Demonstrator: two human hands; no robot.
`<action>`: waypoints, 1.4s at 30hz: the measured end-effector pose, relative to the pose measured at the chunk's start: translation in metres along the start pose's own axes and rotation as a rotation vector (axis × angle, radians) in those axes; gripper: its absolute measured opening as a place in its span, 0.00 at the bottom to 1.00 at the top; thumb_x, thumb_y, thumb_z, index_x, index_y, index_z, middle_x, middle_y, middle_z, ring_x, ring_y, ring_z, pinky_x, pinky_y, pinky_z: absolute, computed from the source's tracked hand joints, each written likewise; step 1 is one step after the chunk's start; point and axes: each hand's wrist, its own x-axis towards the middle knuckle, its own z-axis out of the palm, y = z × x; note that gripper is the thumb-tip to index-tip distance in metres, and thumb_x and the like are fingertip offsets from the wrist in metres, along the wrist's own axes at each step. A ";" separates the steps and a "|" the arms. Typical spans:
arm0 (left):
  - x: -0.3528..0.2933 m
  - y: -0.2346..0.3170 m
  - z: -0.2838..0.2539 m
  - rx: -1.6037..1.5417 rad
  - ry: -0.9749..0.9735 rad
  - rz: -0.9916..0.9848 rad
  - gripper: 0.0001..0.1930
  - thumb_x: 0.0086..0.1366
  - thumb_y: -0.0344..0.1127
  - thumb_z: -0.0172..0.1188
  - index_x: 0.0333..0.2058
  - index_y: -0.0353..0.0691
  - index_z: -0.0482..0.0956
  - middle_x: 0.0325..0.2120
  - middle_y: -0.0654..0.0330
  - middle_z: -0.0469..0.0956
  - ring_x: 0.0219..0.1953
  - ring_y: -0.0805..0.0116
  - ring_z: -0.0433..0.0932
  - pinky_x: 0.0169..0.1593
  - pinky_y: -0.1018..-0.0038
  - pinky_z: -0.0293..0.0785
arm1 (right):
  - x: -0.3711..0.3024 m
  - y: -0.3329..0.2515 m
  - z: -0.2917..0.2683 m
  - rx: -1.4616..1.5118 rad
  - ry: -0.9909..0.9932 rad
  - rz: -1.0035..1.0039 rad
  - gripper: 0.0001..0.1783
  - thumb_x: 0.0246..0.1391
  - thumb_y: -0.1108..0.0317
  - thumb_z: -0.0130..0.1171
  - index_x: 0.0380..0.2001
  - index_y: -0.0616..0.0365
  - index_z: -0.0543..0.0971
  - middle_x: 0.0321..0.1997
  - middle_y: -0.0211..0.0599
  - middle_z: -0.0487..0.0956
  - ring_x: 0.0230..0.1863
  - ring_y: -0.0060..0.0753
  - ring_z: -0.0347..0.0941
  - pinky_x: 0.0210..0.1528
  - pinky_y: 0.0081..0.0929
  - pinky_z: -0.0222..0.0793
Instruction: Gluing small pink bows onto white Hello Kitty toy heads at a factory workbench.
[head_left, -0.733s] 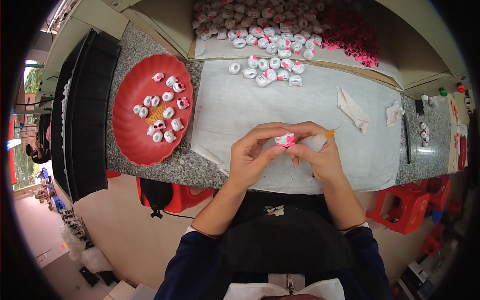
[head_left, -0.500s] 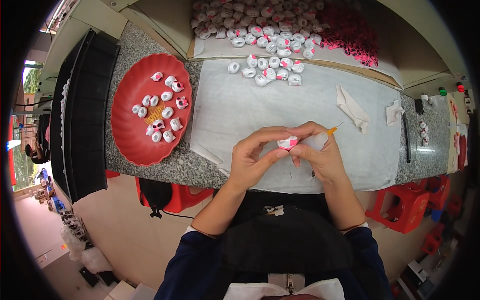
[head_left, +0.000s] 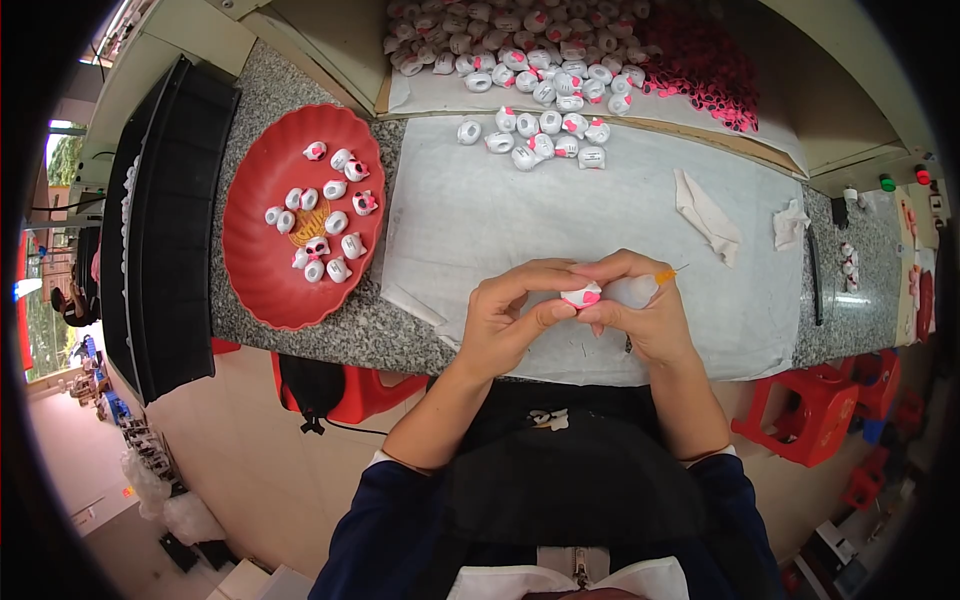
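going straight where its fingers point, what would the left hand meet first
Probably the right hand, just beyond the white-and-pink toy head the left hand holds; depth is unclear.

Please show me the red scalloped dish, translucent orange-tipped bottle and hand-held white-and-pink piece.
Red scalloped dish [head_left: 263,258]: head view, bare inner surface.
Translucent orange-tipped bottle [head_left: 634,292]: head view, body.
White-and-pink piece [head_left: 577,296]: head view, white part.
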 end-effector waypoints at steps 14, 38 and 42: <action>0.002 0.006 0.003 -0.024 -0.032 -0.081 0.13 0.51 0.23 0.53 0.38 0.32 0.70 0.36 0.55 0.71 0.41 0.69 0.69 0.46 0.74 0.62 | 0.001 -0.002 -0.003 -0.014 -0.002 0.026 0.14 0.35 0.78 0.58 0.31 0.65 0.71 0.26 0.38 0.73 0.23 0.21 0.69 0.16 0.14 0.63; 0.004 0.002 0.002 0.056 -0.003 0.079 0.12 0.47 0.22 0.55 0.34 0.34 0.73 0.33 0.57 0.73 0.39 0.68 0.71 0.53 0.64 0.55 | -0.001 0.001 -0.002 0.045 -0.036 0.053 0.12 0.37 0.78 0.55 0.31 0.65 0.71 0.28 0.40 0.73 0.24 0.24 0.70 0.16 0.14 0.63; 0.003 0.001 0.002 0.071 -0.007 0.097 0.12 0.47 0.22 0.55 0.34 0.34 0.73 0.33 0.57 0.73 0.39 0.68 0.71 0.53 0.65 0.56 | -0.001 0.002 -0.002 0.063 -0.041 0.054 0.12 0.37 0.78 0.55 0.31 0.65 0.71 0.27 0.39 0.73 0.23 0.24 0.70 0.16 0.15 0.63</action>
